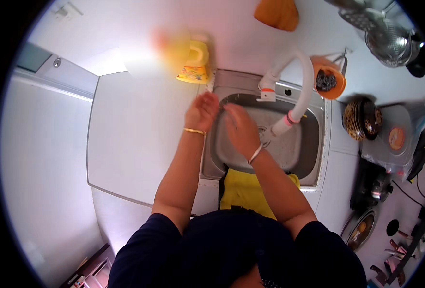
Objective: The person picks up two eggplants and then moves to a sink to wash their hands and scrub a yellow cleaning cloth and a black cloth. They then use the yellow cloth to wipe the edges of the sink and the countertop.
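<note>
Both my hands are over the left part of a stainless steel sink [231, 154], a small gap between them. My left hand [203, 113], with a yellow bangle at its wrist, is by the sink's left rim, fingers apart, slightly bent and a little blurred. Over the basin is my right hand [242, 128], a pale bangle at its wrist and its fingers stretched out toward the left hand. Neither hand holds anything. A few droplets seem to show near the fingertips. Right of my right hand, a white flexible faucet [307, 84] curves down toward the drain.
A yellow jug-like container [196, 67] stands behind the sink's left corner. A yellow cloth [245, 190] hangs at the front edge. An orange holder [335, 91] with a steel wool scourer [325, 80] is on the wall. At right are a patterned pot [359, 119] and several knives [394, 257].
</note>
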`<state>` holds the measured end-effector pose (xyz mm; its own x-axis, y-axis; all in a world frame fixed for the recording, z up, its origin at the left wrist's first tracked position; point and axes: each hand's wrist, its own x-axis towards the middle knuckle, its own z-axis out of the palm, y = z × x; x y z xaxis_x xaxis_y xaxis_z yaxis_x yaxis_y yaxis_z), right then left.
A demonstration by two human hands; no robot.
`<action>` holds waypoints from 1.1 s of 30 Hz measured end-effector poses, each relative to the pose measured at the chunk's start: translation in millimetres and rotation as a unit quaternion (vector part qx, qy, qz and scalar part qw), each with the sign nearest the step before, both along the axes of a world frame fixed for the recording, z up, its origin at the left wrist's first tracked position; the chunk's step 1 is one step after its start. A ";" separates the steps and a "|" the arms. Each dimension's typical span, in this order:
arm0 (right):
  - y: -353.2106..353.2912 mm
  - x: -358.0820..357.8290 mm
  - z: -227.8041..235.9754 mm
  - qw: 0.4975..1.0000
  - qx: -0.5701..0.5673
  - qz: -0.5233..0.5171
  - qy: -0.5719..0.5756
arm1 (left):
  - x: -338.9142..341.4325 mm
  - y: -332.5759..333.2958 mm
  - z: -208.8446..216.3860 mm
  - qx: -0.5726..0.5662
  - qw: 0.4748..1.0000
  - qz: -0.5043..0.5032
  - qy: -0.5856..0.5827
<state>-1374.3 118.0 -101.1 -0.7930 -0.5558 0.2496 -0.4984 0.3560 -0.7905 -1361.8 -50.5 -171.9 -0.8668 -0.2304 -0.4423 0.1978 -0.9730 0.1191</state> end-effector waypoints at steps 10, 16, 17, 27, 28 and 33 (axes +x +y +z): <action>-208.5 -137.5 81.9 0.973 0.102 0.162 0.126 | -78.3 -103.0 117.4 -0.036 0.987 0.155 0.024; -211.0 -125.7 58.2 0.965 0.102 0.156 0.184 | -76.5 -114.3 97.8 -0.062 0.985 0.161 0.014; -210.0 -125.6 59.3 0.967 0.118 0.165 0.155 | -77.1 -115.0 97.3 -0.060 0.985 0.160 0.015; -198.0 -110.3 80.0 0.946 0.256 0.166 0.107 | -51.5 -109.8 113.6 -0.059 0.990 0.128 -0.024; -182.3 -100.4 72.3 0.983 0.065 0.105 0.138 | -43.8 -102.7 113.3 -0.068 0.993 0.097 0.003; -72.3 5.2 16.1 0.966 -0.190 -0.065 -0.164 | 11.7 -34.4 77.5 -0.064 0.997 -0.017 0.046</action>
<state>-1369.2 45.7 -85.0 -0.9208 -0.3637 0.1408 -0.1706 0.0511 -0.9840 -1350.1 -84.9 -94.4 -0.9101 -0.2508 -0.3298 0.1816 -0.9569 0.2265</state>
